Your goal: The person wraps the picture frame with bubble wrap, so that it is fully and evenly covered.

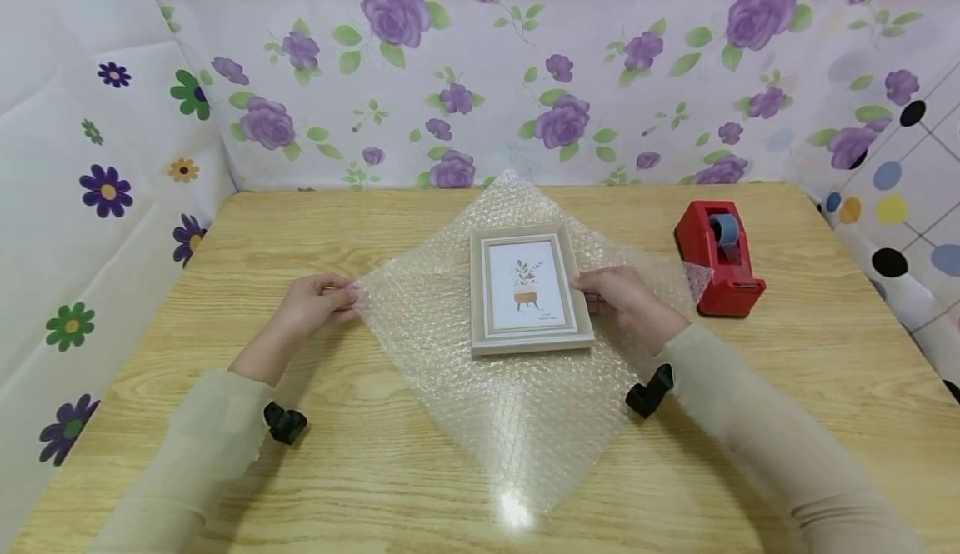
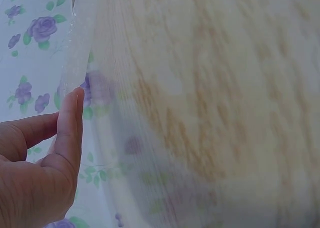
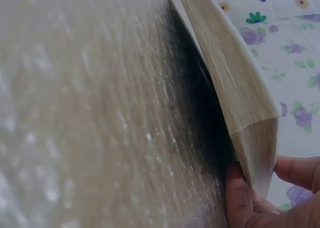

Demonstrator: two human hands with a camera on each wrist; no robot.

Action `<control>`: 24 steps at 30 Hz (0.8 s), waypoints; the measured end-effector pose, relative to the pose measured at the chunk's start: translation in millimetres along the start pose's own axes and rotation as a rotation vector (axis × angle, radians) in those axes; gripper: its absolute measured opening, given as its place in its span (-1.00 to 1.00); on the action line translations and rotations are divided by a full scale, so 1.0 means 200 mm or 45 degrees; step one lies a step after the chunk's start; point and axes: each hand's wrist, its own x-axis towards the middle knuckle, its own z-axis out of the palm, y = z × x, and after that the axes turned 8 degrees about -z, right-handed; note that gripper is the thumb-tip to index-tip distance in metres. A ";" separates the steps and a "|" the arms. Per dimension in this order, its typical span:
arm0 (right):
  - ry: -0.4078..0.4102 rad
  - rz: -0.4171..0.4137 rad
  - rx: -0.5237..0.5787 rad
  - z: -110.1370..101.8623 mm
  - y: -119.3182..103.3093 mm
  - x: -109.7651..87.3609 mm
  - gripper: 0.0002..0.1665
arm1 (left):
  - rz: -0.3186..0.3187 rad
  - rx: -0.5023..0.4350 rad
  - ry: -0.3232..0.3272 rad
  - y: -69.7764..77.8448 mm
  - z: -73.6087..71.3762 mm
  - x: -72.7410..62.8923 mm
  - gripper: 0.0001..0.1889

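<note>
A diamond-shaped sheet of bubble wrap [image 1: 427, 329] is spread over the table. My left hand [image 1: 318, 302] pinches its left corner; in the left wrist view the wrap's edge [image 2: 79, 43] rises from the fingertips. On the wrap's middle is a light wooden photo frame [image 1: 477, 287] with a potted-plant picture facing up. The right hand [image 1: 618, 296] grips the frame's right side. In the right wrist view, thumb and fingers are on opposite faces of the frame [image 3: 225, 63], whose near side is raised off the bubble wrap [image 3: 100, 113], with a dark gap beneath.
A red tape dispenser [image 1: 720, 262] with a blue roll stands to the right, the wrap's right corner [image 1: 697, 281] lying against it. The wood-grain table [image 1: 337, 471] ends at a floral cloth [image 1: 420, 112] behind.
</note>
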 end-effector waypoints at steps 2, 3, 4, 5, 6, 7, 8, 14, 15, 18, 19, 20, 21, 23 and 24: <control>-0.011 0.000 -0.015 0.00 0.00 0.00 -0.55 | -0.002 -0.001 0.000 0.00 0.00 0.00 -0.55; -0.019 -0.005 -0.028 0.00 0.00 0.00 -0.52 | -0.003 -0.001 0.001 0.00 -0.01 0.00 -0.56; -0.024 -0.011 -0.043 0.00 0.00 0.00 -0.49 | -0.007 0.001 0.002 0.00 -0.01 0.00 -0.56; -0.032 -0.016 -0.057 0.00 0.00 -0.01 -0.45 | -0.009 0.005 0.005 0.00 -0.01 0.01 -0.57; -0.034 -0.019 -0.074 0.00 0.00 -0.01 -0.43 | -0.010 0.007 0.008 0.00 -0.01 0.01 -0.57; -0.037 -0.023 -0.092 0.00 0.00 -0.01 -0.42 | -0.012 0.013 0.010 0.00 -0.01 0.01 -0.58; -0.037 -0.023 -0.109 0.00 0.00 -0.01 -0.42 | -0.015 0.016 0.012 0.00 -0.01 0.01 -0.58; -0.016 -0.020 -0.222 0.00 0.00 -0.02 -0.42 | -0.032 0.055 0.032 0.01 -0.01 0.01 -0.57; -0.011 -0.022 -0.246 0.00 0.00 -0.02 -0.42 | -0.033 0.060 0.034 0.01 0.00 0.01 -0.57; 0.009 -0.038 -0.314 0.00 0.00 -0.03 -0.44 | -0.035 0.065 0.035 0.01 0.00 0.01 -0.56; 0.013 -0.047 -0.356 0.00 0.00 -0.03 -0.44 | -0.033 0.069 0.037 0.01 0.00 0.01 -0.56; 0.014 -0.053 -0.401 0.01 0.00 -0.03 -0.45 | -0.031 0.075 0.041 0.01 0.00 0.01 -0.56; 0.013 -0.060 -0.449 0.01 0.00 -0.03 -0.45 | -0.029 0.080 0.044 0.01 0.00 0.01 -0.56; 0.008 -0.064 -0.527 0.01 0.00 -0.04 -0.46 | -0.027 0.090 0.053 0.00 0.00 0.01 -0.57; 0.006 -0.063 -0.559 0.01 -0.01 -0.04 -0.46 | -0.027 0.090 0.056 0.00 0.00 0.01 -0.57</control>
